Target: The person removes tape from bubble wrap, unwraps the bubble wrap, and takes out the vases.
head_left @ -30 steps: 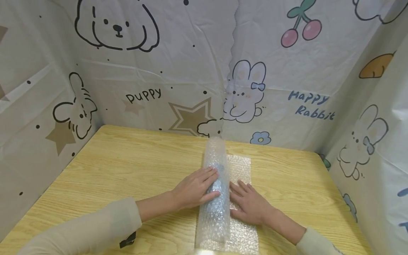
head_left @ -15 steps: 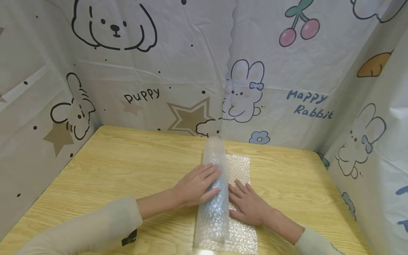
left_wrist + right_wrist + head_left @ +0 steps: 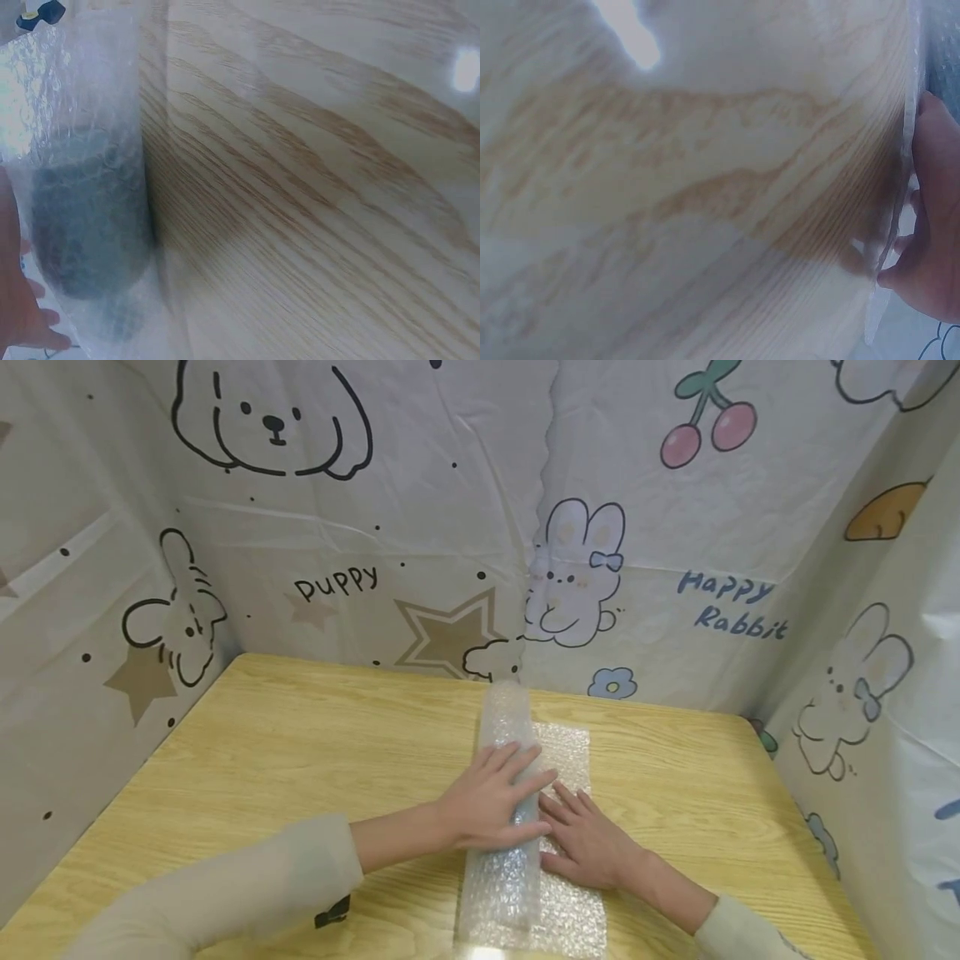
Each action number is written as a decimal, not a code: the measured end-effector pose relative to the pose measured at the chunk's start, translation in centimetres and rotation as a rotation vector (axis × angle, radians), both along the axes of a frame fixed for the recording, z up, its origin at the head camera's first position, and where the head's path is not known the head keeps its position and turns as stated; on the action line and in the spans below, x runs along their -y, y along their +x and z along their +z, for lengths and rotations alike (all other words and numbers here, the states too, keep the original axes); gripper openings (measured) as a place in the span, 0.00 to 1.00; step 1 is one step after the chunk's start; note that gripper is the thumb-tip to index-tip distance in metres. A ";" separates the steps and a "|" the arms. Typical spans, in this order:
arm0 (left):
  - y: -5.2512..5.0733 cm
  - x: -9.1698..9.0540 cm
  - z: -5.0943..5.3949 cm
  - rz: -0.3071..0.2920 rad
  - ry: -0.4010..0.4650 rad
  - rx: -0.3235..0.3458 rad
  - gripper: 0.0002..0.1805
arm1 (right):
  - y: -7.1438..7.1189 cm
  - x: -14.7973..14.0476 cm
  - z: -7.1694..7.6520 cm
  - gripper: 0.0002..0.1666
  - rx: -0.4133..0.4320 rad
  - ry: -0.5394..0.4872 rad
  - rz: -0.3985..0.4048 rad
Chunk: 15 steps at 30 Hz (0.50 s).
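Note:
A roll of bubble wrap [image 3: 504, 889] lies lengthwise on the table, wound around a bluish cylindrical object [image 3: 90, 225] that shows blurred through the layers. My left hand [image 3: 491, 802] rests across the top of the roll with its fingers spread and straight. To the right of the roll, a flat strip of bubble wrap [image 3: 566, 752] lies on the wood. On that strip my right hand [image 3: 592, 843] lies flat, fingers extended, its fingertips at the roll's right side. What exactly the wrapped object is cannot be made out.
The light wood-grain table [image 3: 322, 727] extends on both sides of the roll. A patterned cloth [image 3: 337, 527] with cartoon prints hangs behind the table and along its sides. Under the left sleeve, a small black item [image 3: 332, 912] is partly visible.
My left hand has moved rightward over the top of the roll, its fingers now spread wider and reaching past the right side. The right hand and the roll stay nearly where they were.

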State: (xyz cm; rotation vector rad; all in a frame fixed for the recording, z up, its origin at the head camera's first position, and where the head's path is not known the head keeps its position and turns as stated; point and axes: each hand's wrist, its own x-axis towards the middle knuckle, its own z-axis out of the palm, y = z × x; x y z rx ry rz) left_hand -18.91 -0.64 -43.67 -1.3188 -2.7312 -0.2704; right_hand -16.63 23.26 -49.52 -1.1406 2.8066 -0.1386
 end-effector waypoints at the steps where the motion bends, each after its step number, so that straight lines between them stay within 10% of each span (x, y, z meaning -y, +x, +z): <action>1: 0.0 -0.2 0.0 0.001 -0.014 0.004 0.39 | 0.0 0.0 0.0 0.42 -0.006 -0.005 0.003; 15: 0.3 -0.1 -0.2 -0.005 -0.132 -0.037 0.39 | 0.0 -0.1 0.0 0.39 -0.057 0.027 0.040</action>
